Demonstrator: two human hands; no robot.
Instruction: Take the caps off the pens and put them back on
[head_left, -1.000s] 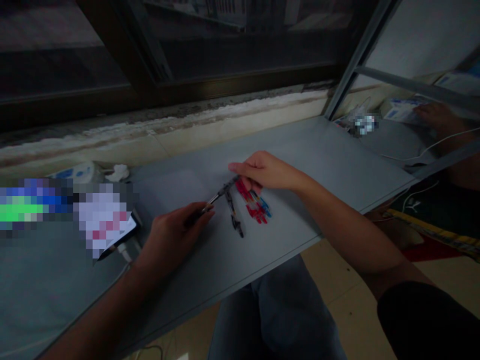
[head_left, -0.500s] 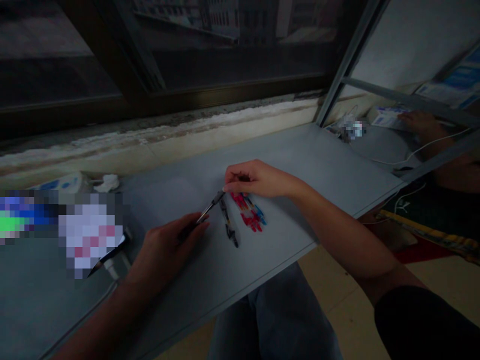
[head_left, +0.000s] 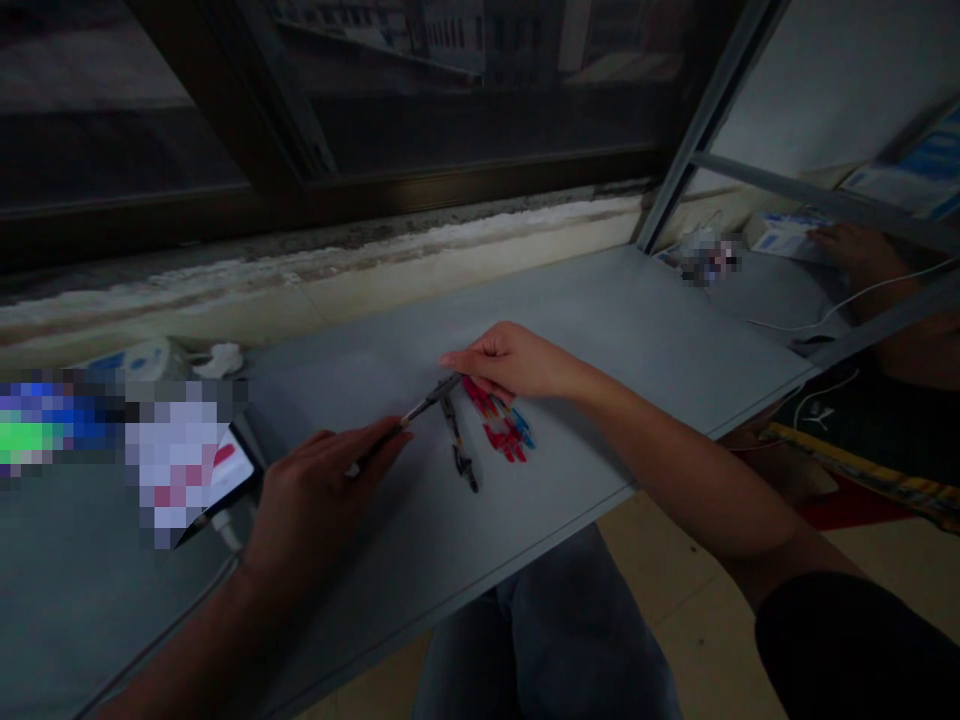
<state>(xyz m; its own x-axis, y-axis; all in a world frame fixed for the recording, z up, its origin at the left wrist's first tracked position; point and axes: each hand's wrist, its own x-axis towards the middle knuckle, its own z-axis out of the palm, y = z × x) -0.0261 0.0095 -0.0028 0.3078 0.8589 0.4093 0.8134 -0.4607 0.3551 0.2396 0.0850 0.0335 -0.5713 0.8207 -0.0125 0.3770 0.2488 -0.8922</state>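
Both hands grip one dark pen (head_left: 429,400), held at a slant above the desk. My left hand (head_left: 322,490) is closed on its lower end, fingers and thumb pinched together. At the upper end, the fingers of my right hand (head_left: 517,360) are closed round the pen. Just beneath it lie black pens (head_left: 462,462) on the grey desk (head_left: 570,450); how many is hard to tell. Beside them, partly under my right hand, is a bunch of several red pens (head_left: 504,437) with a blue pen (head_left: 529,436) at its right side.
A phone (head_left: 238,470) with a cable plugged in stands at the left, partly blurred out. Behind it are a white roll-shaped pack (head_left: 142,362) and crumpled tissue (head_left: 223,358). A metal frame (head_left: 667,205) rises at the right, with another person's hand (head_left: 847,245) beyond it.
My right thumb now stretches out along the pen, and its fingers have shifted their hold. The pen lies at a flatter slant. My left hand has moved slightly left.
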